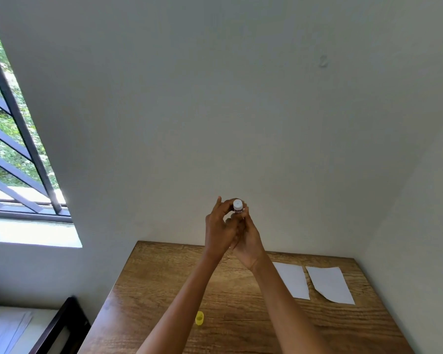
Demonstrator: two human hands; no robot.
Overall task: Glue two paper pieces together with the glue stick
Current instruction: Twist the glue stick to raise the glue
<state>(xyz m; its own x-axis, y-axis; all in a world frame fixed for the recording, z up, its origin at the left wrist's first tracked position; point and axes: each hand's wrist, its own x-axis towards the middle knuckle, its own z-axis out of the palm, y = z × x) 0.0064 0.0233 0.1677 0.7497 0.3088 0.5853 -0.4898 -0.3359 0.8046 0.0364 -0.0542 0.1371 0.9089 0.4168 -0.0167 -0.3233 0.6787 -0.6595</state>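
Observation:
Both hands are raised above the far edge of the wooden table (pixel 164 290), holding a glue stick (pixel 237 206) upright between them. Its white top shows above the fingers; the body is mostly hidden. My left hand (pixel 219 229) wraps it from the left, with fingers near the top. My right hand (pixel 248 238) grips it lower, from the right. The yellow cap (pixel 199 317) lies on the table near my left forearm. Two white paper pieces lie flat side by side at the right: one (pixel 293 281) next to my right forearm, the other (pixel 330 283) further right.
A white wall rises directly behind the table and another closes in on the right. A barred window (pixel 16 149) is at the left. A dark-framed piece of furniture (pixel 62 325) with pale sheets on it stands low at the left of the table.

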